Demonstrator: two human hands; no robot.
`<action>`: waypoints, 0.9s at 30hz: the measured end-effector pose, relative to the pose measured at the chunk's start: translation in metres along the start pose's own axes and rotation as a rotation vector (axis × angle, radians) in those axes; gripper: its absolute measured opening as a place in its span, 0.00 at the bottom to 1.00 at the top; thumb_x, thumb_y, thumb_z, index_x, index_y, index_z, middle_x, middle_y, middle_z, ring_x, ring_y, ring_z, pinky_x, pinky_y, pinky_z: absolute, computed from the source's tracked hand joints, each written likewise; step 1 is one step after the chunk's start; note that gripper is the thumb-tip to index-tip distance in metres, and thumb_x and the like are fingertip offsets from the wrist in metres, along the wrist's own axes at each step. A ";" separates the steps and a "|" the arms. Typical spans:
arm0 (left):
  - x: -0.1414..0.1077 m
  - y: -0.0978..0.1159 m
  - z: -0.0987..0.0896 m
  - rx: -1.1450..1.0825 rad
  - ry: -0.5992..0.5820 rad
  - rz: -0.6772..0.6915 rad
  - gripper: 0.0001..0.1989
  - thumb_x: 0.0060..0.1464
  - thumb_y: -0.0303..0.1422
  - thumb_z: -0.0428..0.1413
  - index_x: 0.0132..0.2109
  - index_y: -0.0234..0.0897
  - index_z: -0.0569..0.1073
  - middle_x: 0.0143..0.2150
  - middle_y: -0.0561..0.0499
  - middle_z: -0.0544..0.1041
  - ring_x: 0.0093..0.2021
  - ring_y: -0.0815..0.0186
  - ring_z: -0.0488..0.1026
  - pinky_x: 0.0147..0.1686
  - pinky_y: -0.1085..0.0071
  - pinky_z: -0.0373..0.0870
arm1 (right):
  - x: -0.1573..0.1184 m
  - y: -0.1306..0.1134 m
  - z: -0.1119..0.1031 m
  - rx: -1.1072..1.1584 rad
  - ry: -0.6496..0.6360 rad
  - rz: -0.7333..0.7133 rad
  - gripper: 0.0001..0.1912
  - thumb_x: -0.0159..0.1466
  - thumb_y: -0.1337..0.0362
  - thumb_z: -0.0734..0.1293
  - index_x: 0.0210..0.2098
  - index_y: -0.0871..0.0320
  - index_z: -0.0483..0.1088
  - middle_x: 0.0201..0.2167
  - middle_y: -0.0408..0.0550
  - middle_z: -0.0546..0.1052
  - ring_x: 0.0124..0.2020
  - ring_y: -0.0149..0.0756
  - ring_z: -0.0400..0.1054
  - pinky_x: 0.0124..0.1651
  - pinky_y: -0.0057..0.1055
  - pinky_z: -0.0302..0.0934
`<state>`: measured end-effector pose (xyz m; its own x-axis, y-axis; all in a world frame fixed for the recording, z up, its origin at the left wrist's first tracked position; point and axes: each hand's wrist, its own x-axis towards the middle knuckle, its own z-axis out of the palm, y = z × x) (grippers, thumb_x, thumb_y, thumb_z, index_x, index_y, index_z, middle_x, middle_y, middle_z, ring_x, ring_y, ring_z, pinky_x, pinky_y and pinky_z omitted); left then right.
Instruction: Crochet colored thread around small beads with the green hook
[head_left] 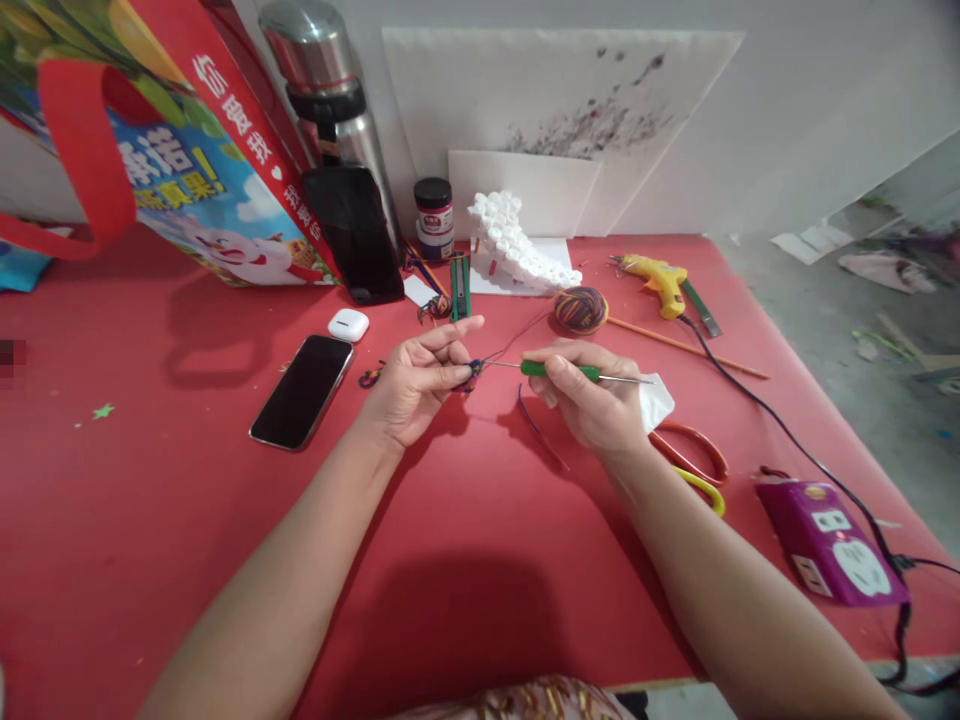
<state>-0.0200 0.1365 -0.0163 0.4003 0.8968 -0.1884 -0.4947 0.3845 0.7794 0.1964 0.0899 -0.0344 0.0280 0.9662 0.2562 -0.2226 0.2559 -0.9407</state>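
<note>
Between the thumb and fingers of my left hand (427,375) is a small dark multicoloured crochet piece (474,372), partly hidden by the fingertips. My right hand (592,395) grips the green handle of a crochet hook (536,369). Its thin metal shaft points left and reaches the piece; whether the tip is inside a loop is too small to tell. Strands of yarn run from the piece up to a multicoloured yarn ball (580,310) behind my hands. A short dark strand (540,428) lies on the red table below, between the hands.
Scissors with red and yellow handles (694,455) lie beside my right wrist. A yellow glue gun (656,280), its cord, and a purple power socket (832,540) occupy the right side. Left are a phone (302,392), an earphone case (349,325), another phone (358,235) and a steel flask (330,90).
</note>
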 end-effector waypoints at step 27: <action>-0.003 -0.026 0.025 0.128 0.224 0.307 0.25 0.43 0.22 0.74 0.51 0.42 0.88 0.30 0.58 0.80 0.31 0.73 0.77 0.35 0.76 0.74 | 0.000 0.002 0.038 0.447 0.268 0.286 0.17 0.55 0.50 0.85 0.34 0.56 0.86 0.22 0.40 0.77 0.20 0.24 0.61 0.29 0.29 0.65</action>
<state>0.0112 0.1182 -0.0213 0.0638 0.9967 -0.0500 -0.4595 0.0738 0.8851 0.1588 0.0892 -0.0282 0.1386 0.9838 -0.1139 -0.6448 0.0023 -0.7643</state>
